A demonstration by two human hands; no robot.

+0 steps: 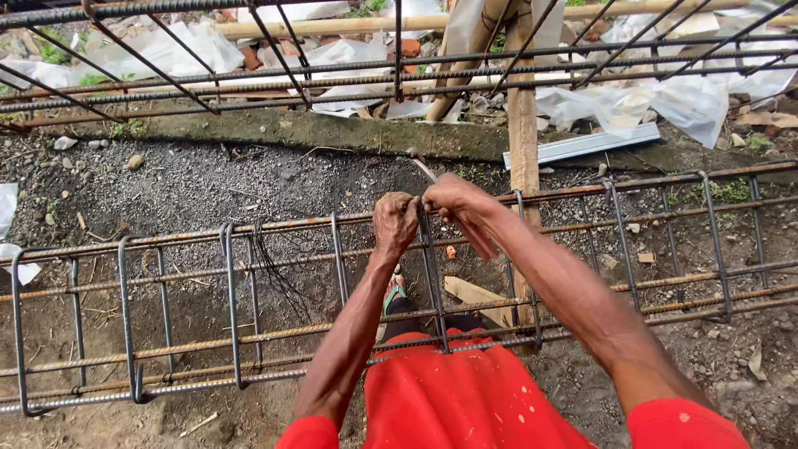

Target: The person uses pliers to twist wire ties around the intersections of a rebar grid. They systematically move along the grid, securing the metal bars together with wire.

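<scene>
A long rusty rebar cage (249,229) lies across the view at knee height, made of long bars and rectangular stirrups. My left hand (394,221) grips the top far bar where a stirrup (431,274) crosses it. My right hand (453,198) is closed right beside it at the same joint, holding a thin metal hook tool (422,169) that sticks up and away. Thin tie wire at the joint is mostly hidden by the fingers. Both hands touch or nearly touch each other.
A bundle of dark tie wires (274,270) hangs over the cage to the left. A wooden post (523,133) stands just behind it. Another rebar frame (249,79) spans the top. White plastic sheets (665,100), a metal strip (582,146) and gravel ground lie beyond.
</scene>
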